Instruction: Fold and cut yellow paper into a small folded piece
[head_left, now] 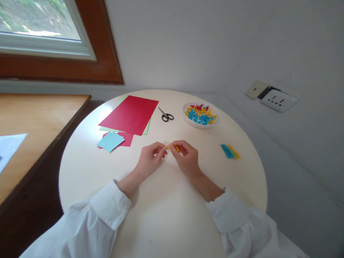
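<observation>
A small yellow paper strip (pixel 173 147) is pinched between the left hand (pixel 149 159) and the right hand (pixel 189 158), each grip closed on one end, just above the round cream table (pixel 161 215). Many folded coloured pieces are already gathered in the white bowl (pixel 188 120); a few blue and yellow strips (pixel 230 151) are left flat nearby, and the large red paper sheet (pixel 131 114) lies uncut

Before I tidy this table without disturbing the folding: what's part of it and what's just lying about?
In hand: yellow paper strip, pinched by left hand and right hand; blue and yellow strips; bowl of folded pieces.
Lying about, it seems: scissors; red sheet; light blue sheet; white paper on the wooden desk.
</observation>
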{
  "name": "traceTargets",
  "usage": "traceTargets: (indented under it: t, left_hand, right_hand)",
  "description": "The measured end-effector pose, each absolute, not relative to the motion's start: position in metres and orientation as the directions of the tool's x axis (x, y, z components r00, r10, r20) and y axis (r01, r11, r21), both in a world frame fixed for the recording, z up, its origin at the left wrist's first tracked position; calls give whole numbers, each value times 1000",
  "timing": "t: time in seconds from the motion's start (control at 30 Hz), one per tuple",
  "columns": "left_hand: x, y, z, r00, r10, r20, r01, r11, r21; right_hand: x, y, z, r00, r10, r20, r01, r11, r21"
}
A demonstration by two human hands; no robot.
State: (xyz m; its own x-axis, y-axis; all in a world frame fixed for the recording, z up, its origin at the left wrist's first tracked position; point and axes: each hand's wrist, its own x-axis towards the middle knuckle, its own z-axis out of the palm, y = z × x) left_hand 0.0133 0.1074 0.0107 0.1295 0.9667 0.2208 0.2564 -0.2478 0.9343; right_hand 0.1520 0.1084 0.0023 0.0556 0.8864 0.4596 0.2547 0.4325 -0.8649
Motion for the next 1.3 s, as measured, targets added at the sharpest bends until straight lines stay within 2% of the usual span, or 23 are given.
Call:
traceTargets:
  t: [0.27,0.57,0.93,1.13,1.3]
  left_hand:
    - [13,106,11,133,966,223,286,-253,924]
    - [15,107,10,184,969,163,218,-202,955]
    - [14,109,9,49,990,133,251,-141,958]
    - [14,109,6,102,986,134,254,-156,955]
    - [12,110,1,137,975,174,347,-212,914]
  right_hand:
    - [151,109,4,68,886,459,292,423,-858]
    - [152,109,3,32,894,446,255,424,-869]
    - [151,109,4,25,894,446,280,422,-862]
    - [152,109,3,-23,881,473,324,455,-830]
    - [151,110,3,-39,883,467,358,449,-819]
